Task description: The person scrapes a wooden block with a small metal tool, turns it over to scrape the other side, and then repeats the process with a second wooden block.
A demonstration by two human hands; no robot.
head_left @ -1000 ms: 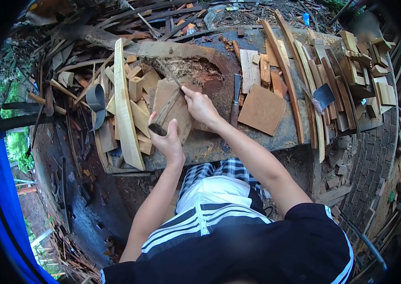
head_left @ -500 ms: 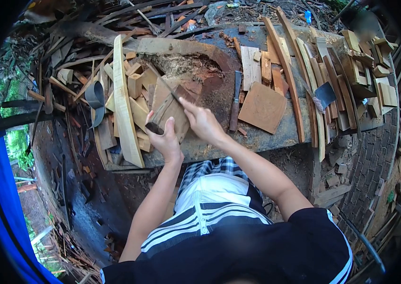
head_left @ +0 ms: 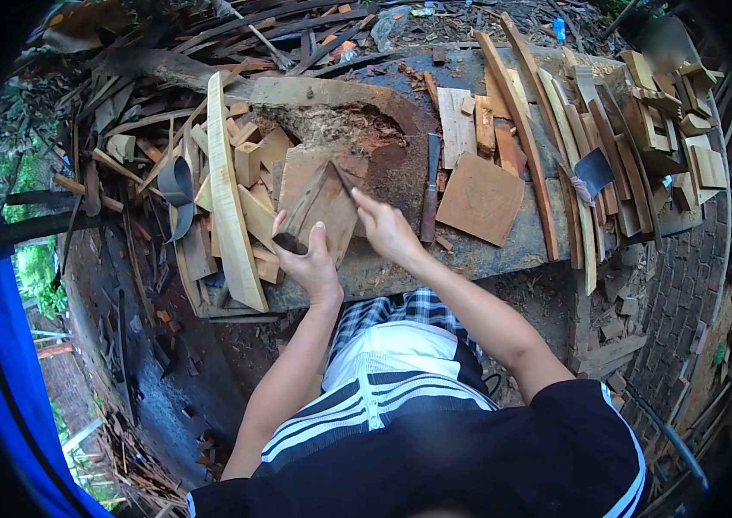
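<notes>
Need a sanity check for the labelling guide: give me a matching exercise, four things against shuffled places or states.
Things
1. Left hand
2. Right hand
3. Square board
4. Tarp

Places or states
A. Lies flat, just right of the wooden-handled chisel
B. Grips the thin dark tool
C. Blue, at the left side of the view
D. Holds the near end of the wood piece

Pairs: 1-D, 2-B, 3-A, 4-C
</notes>
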